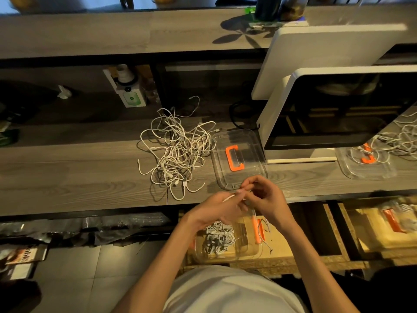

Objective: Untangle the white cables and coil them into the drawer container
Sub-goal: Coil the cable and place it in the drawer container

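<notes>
The job looks partly done, with a good deal left. Down in the open drawer, the clear container (225, 242) already holds a few white coils (217, 237) bundled together, so some cables have been sorted and stowed. Above it, at the front edge of the wooden surface (79, 177), the person's two hands meet: the left hand (222, 207) pinches the end of a thin white cable (229, 197), and the right hand (262, 195) has its fingers curled in around the same piece, apparently working or winding it; how much cable is gathered between the palms I cannot tell. Further back on the surface the big tangle of white cables (176, 150) lies loose and knotted, with several plug ends trailing toward the front. Just beside it on the right sits a clear lid (239, 157) with an orange handle (233, 158). By my reckoning most of the cables are yet to be untangled and coiled.
</notes>
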A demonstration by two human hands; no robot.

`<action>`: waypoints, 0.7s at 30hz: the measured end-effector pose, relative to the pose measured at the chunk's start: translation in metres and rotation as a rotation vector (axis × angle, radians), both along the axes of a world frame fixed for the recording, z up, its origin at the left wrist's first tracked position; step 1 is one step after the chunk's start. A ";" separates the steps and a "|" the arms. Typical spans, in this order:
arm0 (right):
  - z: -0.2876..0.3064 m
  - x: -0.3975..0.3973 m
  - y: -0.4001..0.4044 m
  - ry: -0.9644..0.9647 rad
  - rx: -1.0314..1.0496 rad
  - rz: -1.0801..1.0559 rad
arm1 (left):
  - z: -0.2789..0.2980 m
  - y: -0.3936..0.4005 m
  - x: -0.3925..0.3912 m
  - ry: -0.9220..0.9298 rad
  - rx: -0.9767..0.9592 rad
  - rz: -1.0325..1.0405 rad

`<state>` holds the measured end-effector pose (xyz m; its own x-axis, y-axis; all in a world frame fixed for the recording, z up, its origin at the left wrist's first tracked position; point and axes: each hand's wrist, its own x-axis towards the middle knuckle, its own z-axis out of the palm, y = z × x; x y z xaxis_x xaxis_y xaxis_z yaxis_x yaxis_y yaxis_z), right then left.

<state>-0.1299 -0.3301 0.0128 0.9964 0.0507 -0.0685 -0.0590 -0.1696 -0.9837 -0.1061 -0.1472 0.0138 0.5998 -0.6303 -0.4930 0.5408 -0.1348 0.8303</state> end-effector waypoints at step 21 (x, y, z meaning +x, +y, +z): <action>-0.013 -0.013 -0.016 0.020 -0.197 0.156 | -0.006 0.009 0.021 0.096 -0.282 0.989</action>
